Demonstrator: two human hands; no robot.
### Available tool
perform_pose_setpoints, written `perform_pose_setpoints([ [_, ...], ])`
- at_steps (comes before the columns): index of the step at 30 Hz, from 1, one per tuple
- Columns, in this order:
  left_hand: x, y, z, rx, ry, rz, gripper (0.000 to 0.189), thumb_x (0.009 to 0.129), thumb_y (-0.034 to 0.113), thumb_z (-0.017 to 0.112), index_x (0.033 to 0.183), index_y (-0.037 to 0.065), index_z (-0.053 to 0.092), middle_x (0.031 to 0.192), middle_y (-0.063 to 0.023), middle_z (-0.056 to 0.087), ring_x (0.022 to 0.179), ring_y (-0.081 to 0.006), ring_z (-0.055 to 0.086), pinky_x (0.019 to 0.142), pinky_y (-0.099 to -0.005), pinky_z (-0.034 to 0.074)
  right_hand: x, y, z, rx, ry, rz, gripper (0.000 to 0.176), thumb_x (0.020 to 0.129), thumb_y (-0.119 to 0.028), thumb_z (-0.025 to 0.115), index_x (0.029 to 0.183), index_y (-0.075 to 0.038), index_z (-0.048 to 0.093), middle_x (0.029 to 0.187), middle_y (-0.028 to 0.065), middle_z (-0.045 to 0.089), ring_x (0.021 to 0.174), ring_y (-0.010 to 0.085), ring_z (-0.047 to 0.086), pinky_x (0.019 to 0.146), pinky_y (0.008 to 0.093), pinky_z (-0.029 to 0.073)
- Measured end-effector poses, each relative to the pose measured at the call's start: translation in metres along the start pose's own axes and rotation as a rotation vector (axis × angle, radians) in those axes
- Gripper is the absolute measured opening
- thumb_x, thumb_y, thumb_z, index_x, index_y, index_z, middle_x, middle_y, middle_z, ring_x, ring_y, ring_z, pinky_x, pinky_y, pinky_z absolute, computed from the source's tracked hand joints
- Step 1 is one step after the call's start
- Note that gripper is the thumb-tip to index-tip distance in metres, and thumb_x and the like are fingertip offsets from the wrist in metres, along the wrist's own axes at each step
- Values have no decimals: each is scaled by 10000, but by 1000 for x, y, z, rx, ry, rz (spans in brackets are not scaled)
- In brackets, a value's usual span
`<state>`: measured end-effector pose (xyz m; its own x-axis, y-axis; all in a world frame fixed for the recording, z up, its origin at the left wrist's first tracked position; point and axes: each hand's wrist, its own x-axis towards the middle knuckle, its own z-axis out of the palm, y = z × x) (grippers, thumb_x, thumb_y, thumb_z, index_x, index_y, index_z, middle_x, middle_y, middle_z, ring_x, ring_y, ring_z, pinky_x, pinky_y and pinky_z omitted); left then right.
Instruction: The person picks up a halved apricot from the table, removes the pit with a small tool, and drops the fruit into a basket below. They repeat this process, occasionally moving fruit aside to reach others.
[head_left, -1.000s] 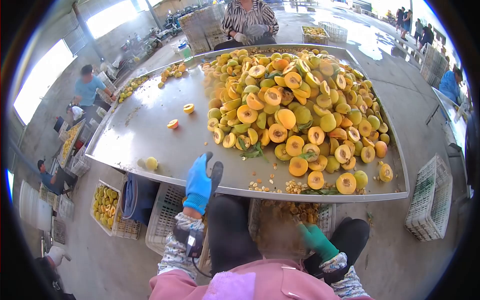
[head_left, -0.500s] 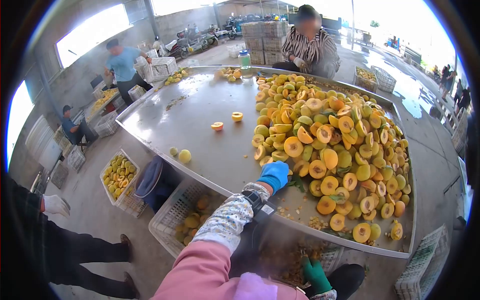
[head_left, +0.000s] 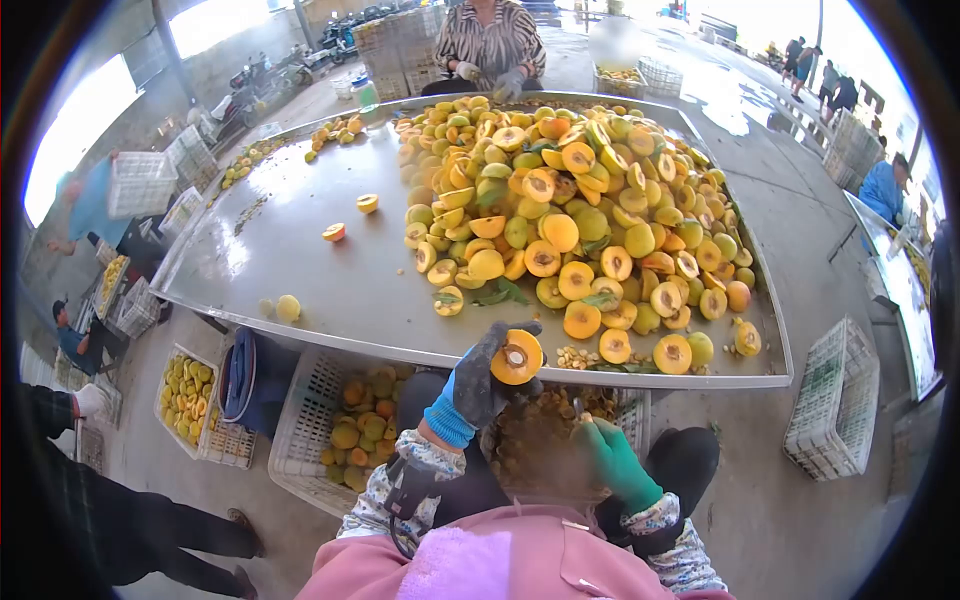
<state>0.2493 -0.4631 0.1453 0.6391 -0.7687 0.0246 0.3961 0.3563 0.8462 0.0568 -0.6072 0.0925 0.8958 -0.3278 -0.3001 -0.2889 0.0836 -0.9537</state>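
Note:
In my left hand [head_left: 472, 385], gloved in blue and dark grey, is a yellow peach half [head_left: 517, 372], cut face up with the pit area showing. It is held just off the near edge of the metal table [head_left: 290, 330]. My right hand [head_left: 622, 467], in a green glove, is closed around a small metal tool [head_left: 578, 407] whose tip points up; its exact kind is hard to make out. Below both hands sits a container of brown pits and scraps [head_left: 545, 445]. A large heap of peach halves [head_left: 560, 232] covers the table's right side.
White crates stand around: one with peaches [head_left: 290, 440] under the table, one at the left [head_left: 165, 400], one at the right [head_left: 830, 400]. Two loose peach halves [head_left: 334, 232] lie on the table. A person [head_left: 492, 45] sits across it; another person's legs [head_left: 150, 530] are at lower left.
My left hand has drawn back from the heap and now holds a peach half over the near edge. My right hand has risen with the tool. The view has turned right and downward.

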Motion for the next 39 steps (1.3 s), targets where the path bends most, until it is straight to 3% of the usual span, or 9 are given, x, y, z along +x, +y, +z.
perform_pose_setpoints([
  [2,-4,-8,11,28,-38,-66,470,1038,328,411,1355,-16,455,1163,-116,595,1013,-186,631,817,-312,566,-2,-20,9,48,42,-110,225,1003,-215,487,955,-22,593,768,-43,530,704,44,460,640,216,394],
  [4,-9,-11,27,56,-72,-127,413,1053,246,385,1362,-20,445,1244,-129,564,1050,-176,611,872,-297,548,-2,-35,15,6,150,-309,261,963,-265,569,956,-4,563,748,63,537,698,156,514,640,338,442],
  [22,-8,-43,23,261,-178,-286,418,1036,250,442,1372,2,470,1291,-115,549,1190,-178,538,1020,-318,444,0,-66,-1,317,-24,-52,304,895,-175,678,1137,0,614,860,-18,622,664,33,522,580,188,423],
  [29,-23,-72,38,123,65,36,397,1052,276,366,1310,-1,487,1229,-136,570,1140,-215,564,1007,-350,456,20,-13,30,528,159,-84,379,885,-309,706,1099,-9,618,869,-2,610,666,19,521,529,197,422],
  [31,-29,-81,53,461,180,363,405,1063,299,329,1307,10,474,1156,-134,597,1082,-211,586,988,-347,474,22,-12,40,554,183,-98,384,887,-317,705,1095,-7,615,862,2,611,647,29,529,516,207,427],
  [33,-28,-74,61,229,257,251,402,1067,316,312,1273,16,482,1113,-136,616,1026,-207,607,951,-338,497,23,-13,46,606,136,-86,360,917,-131,664,1223,11,540,1089,71,628,949,143,618,789,277,525],
  [35,-26,-67,56,132,252,253,357,1060,295,350,1217,13,502,1096,-134,624,979,-207,627,916,-326,512,21,-17,42,341,189,-251,309,935,-169,642,1172,2,538,961,95,668,848,190,663,715,321,534],
  [37,-22,-65,52,639,323,345,304,1053,252,378,1168,3,509,1068,-131,636,955,-210,638,877,-325,529,3,-30,33,-397,307,-359,212,955,-199,601,1049,-19,541,773,138,659,694,284,673,600,378,515],
  [39,-19,-70,44,444,310,327,326,880,99,665,1135,-21,502,997,-137,657,885,-213,660,800,-339,553,-2,-31,33,-554,321,-436,201,950,-220,596,987,-33,535,705,146,631,634,309,647,543,394,495],
])
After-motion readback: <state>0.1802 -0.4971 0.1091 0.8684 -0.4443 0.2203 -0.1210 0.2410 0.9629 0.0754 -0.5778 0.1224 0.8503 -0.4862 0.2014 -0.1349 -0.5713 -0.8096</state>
